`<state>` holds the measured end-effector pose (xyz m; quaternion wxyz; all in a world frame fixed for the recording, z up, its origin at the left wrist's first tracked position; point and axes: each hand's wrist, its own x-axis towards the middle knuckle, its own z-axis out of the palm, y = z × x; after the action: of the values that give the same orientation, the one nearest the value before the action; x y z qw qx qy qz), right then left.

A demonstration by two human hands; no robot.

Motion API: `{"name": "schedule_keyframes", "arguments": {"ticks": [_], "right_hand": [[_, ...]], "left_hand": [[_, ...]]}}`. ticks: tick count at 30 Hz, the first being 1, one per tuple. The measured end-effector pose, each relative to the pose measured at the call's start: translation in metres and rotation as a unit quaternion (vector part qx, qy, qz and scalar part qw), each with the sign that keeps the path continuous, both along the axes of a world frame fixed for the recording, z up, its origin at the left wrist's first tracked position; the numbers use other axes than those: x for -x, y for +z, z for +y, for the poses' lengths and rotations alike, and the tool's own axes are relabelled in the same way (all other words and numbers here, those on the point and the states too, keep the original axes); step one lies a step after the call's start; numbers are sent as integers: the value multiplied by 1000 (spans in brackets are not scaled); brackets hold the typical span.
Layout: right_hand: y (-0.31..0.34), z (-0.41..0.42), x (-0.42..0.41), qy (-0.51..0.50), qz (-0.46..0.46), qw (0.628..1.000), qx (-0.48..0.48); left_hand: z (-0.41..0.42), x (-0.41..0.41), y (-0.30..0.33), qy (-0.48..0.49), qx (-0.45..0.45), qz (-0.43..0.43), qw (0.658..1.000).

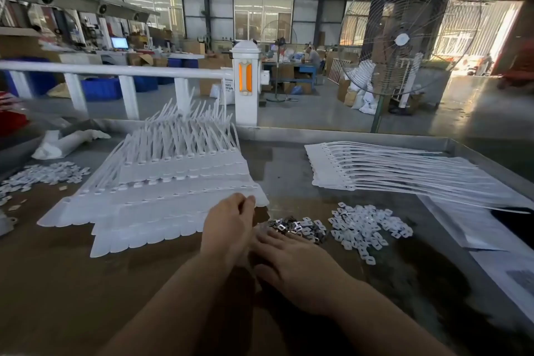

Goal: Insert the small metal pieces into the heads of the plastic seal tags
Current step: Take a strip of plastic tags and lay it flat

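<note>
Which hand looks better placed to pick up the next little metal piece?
Probably the right hand: its fingers lie flat at the edge of the metal pieces. The left hand is at the near edge of the seal tags, seemingly holding them.

Two bare arms come in from the bottom of the picture. The left hand [228,225] and the right hand [294,263] wear no gloves, rings or watch. No sleeves show on the forearms.

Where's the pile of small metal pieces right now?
In the head view, the metal pieces lie right of centre on the table, just beyond the right hand, with the white plastic clips to their right.
</note>
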<state>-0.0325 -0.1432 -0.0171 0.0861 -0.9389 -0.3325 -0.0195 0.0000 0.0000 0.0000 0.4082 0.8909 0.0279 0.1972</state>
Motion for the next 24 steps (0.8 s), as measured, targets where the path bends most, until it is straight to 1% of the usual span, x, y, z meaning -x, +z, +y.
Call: {"name": "schedule_keyframes", "arguments": {"ticks": [3, 7, 10, 12, 14, 16, 22, 24], "right_hand": [[0, -2, -11, 15, 5, 999, 43], [0, -14, -31, -14, -11, 997, 79], [-3, -24, -44, -47, -33, 995, 86], [-6, -26, -47, -59, -50, 994, 75], [-9, -28, -49, -66, -63, 994, 54], [-11, -28, -49, -73, -71, 994, 29], [-9, -27, -42, -104, -106, 989, -22], [-8, -27, -41, -107, -102, 988, -31]], "left_hand": [[5, -12, 4, 23, -36, -28, 999], [14, -28, 15, 35, -63, -60, 996], [28, -41, 23, 56, -92, -81, 991], [38, -52, 28, 76, -141, -92, 983], [50, -64, 32, 110, -197, -63, 972], [60, -76, 35, 129, -227, -7, 965], [84, -107, 31, 131, -294, 80, 943], [91, -114, 28, 120, -320, 117, 932]]}}
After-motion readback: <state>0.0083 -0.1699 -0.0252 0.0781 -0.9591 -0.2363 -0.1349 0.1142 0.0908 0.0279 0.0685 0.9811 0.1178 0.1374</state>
